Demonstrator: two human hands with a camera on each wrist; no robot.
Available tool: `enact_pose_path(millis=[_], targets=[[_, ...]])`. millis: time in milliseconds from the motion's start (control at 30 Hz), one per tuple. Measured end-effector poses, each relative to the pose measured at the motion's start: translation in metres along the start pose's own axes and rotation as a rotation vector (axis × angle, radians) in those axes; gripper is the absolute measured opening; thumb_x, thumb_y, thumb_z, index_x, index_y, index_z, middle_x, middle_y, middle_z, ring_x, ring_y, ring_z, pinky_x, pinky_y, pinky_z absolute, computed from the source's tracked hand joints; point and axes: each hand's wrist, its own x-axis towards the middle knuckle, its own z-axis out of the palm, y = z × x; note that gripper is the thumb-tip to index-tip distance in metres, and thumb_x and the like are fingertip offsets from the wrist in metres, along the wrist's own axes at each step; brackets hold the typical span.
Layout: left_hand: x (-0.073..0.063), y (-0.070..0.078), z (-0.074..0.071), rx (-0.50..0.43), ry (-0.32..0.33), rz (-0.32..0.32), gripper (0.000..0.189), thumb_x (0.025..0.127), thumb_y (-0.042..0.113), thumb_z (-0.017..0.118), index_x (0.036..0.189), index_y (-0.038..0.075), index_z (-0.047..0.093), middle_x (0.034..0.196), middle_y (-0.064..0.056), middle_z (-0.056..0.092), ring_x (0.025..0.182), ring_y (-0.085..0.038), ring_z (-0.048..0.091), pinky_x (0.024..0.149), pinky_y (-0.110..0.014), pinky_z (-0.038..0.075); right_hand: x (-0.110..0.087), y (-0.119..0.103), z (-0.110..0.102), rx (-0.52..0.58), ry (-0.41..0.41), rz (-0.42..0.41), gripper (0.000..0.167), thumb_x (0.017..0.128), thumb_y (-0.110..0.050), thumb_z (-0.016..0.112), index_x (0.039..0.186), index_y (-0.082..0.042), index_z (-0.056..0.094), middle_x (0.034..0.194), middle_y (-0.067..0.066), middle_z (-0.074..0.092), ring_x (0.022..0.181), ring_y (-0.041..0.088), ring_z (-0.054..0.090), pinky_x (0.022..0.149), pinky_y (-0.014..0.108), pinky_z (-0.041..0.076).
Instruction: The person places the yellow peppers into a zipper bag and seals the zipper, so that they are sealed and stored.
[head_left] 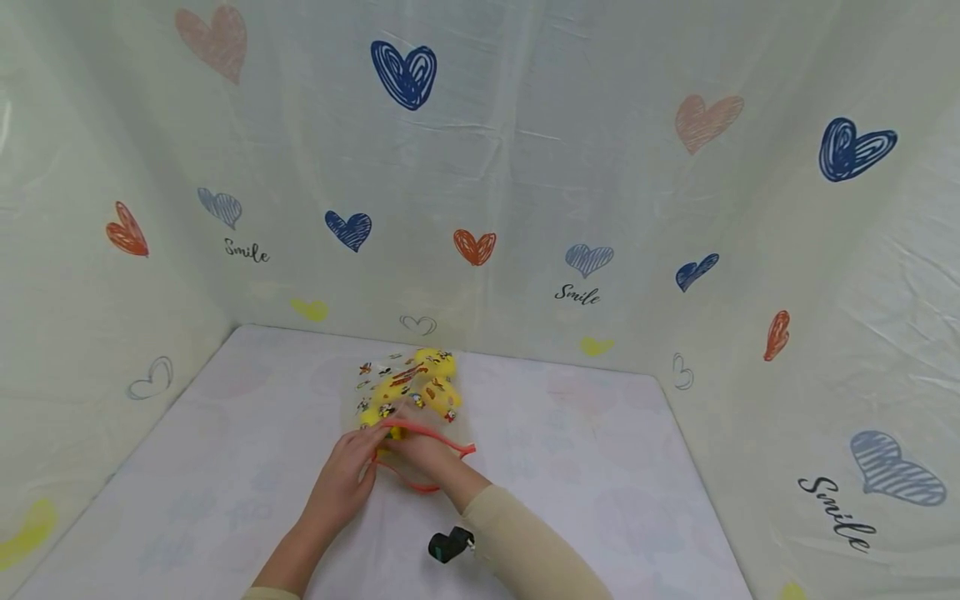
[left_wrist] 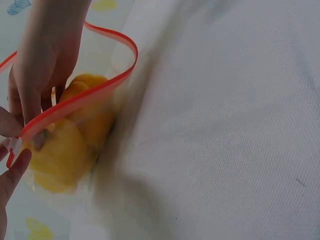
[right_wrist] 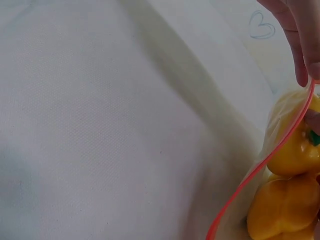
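Observation:
A clear zip bag (head_left: 375,379) with cartoon prints and a coral-red zip edge (left_wrist: 75,102) lies on the white table. Inside are several yellow bell peppers (right_wrist: 282,205); one near the mouth shows a green stem (right_wrist: 314,137). My left hand (head_left: 348,475) pinches the left end of the bag's mouth between thumb and fingers. Through the open mouth, my right hand (head_left: 423,454) reaches in among the peppers. One of its fingertips (right_wrist: 313,119) lies by the green stem. The bag and peppers partly hide its other fingers, so its grip is unclear.
A small black device (head_left: 450,546) sits beside the right sleeve (head_left: 517,533). The white tabletop (head_left: 570,475) extends on both sides of the bag. A hanging sheet printed with hearts (head_left: 510,167) walls in the back and sides.

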Motion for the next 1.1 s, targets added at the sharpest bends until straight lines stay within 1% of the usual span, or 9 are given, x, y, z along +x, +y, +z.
enact_pose_path(millis=[100, 233, 300, 433, 567, 667, 833, 900, 1100], targets=[[-0.001, 0.001, -0.001, 0.000, -0.001, 0.000, 0.064, 0.068, -0.018, 0.076, 0.127, 0.002, 0.062, 0.127, -0.009, 0.063, 0.113, -0.028, 0.053, 0.099, -0.032, 0.039, -0.001, 0.001, -0.002, 0.004, -0.016, 0.003, 0.058, 0.085, -0.051, 0.068, 0.136, -0.026, 0.056, 0.134, -0.006, 0.051, 0.121, 0.018, 0.046, 0.099, 0.037, 0.046], [-0.002, 0.001, -0.002, -0.001, -0.005, -0.003, 0.063, 0.068, -0.018, 0.075, 0.126, 0.004, 0.063, 0.127, -0.009, 0.063, 0.114, -0.028, 0.053, 0.099, -0.037, 0.040, -0.002, 0.004, -0.005, 0.002, -0.023, -0.050, 0.049, 0.085, -0.048, 0.070, 0.128, -0.026, 0.063, 0.120, -0.007, 0.056, 0.106, 0.011, 0.051, 0.089, 0.025, 0.049], [-0.003, 0.001, -0.002, -0.002, -0.015, -0.010, 0.063, 0.069, -0.018, 0.075, 0.126, 0.005, 0.063, 0.128, -0.008, 0.062, 0.115, -0.027, 0.053, 0.103, -0.029, 0.038, -0.002, 0.006, -0.006, -0.012, -0.019, -0.099, 0.040, 0.085, -0.045, 0.071, 0.120, -0.025, 0.068, 0.108, -0.008, 0.056, 0.095, 0.008, 0.050, 0.081, 0.019, 0.048], [-0.004, -0.001, -0.001, -0.008, -0.016, -0.001, 0.063, 0.068, -0.018, 0.075, 0.125, 0.007, 0.063, 0.130, -0.007, 0.062, 0.115, -0.026, 0.052, 0.106, -0.017, 0.030, -0.006, 0.009, -0.008, -0.025, 0.003, -0.189, 0.026, 0.085, -0.036, 0.075, 0.109, -0.025, 0.072, 0.099, -0.011, 0.057, 0.087, 0.005, 0.050, 0.077, 0.014, 0.046], [-0.006, -0.001, 0.000, -0.023, -0.012, 0.020, 0.063, 0.067, -0.019, 0.076, 0.123, 0.006, 0.064, 0.130, -0.008, 0.061, 0.114, -0.028, 0.052, 0.106, -0.013, 0.026, -0.018, 0.012, -0.011, 0.039, 0.029, -0.229, 0.030, 0.082, -0.026, 0.080, 0.110, -0.023, 0.070, 0.101, -0.013, 0.059, 0.094, 0.004, 0.053, 0.084, 0.014, 0.048], [-0.007, 0.000, -0.001, -0.020, -0.030, 0.001, 0.062, 0.068, -0.017, 0.077, 0.124, 0.007, 0.064, 0.131, -0.007, 0.060, 0.115, -0.027, 0.052, 0.106, -0.011, 0.025, -0.027, 0.016, -0.013, 0.118, 0.037, -0.221, 0.041, 0.080, -0.024, 0.082, 0.118, -0.025, 0.067, 0.113, -0.013, 0.058, 0.106, 0.005, 0.054, 0.094, 0.019, 0.047], [-0.008, 0.001, -0.002, 0.000, -0.074, -0.054, 0.062, 0.071, -0.013, 0.078, 0.126, 0.010, 0.063, 0.135, -0.003, 0.058, 0.118, -0.023, 0.051, 0.101, -0.032, 0.042, -0.038, 0.022, -0.015, 0.163, 0.052, -0.231, 0.048, 0.081, -0.025, 0.081, 0.125, -0.029, 0.063, 0.127, -0.013, 0.056, 0.119, 0.008, 0.050, 0.100, 0.025, 0.044], [-0.009, 0.001, -0.002, -0.002, -0.083, -0.057, 0.060, 0.071, -0.013, 0.078, 0.124, 0.010, 0.064, 0.137, -0.002, 0.057, 0.119, -0.023, 0.050, 0.099, -0.037, 0.042, -0.042, 0.025, -0.015, 0.159, 0.053, -0.233, 0.048, 0.081, -0.025, 0.081, 0.126, -0.030, 0.063, 0.128, -0.014, 0.056, 0.120, 0.008, 0.050, 0.100, 0.026, 0.044], [-0.013, -0.003, 0.000, -0.033, -0.064, -0.016, 0.054, 0.068, -0.017, 0.076, 0.114, 0.011, 0.067, 0.138, -0.002, 0.056, 0.117, -0.025, 0.052, 0.105, -0.013, 0.027, -0.053, 0.027, -0.016, 0.149, 0.032, -0.194, 0.049, 0.080, -0.025, 0.082, 0.127, -0.029, 0.064, 0.125, -0.017, 0.058, 0.119, 0.007, 0.051, 0.098, 0.025, 0.045]])
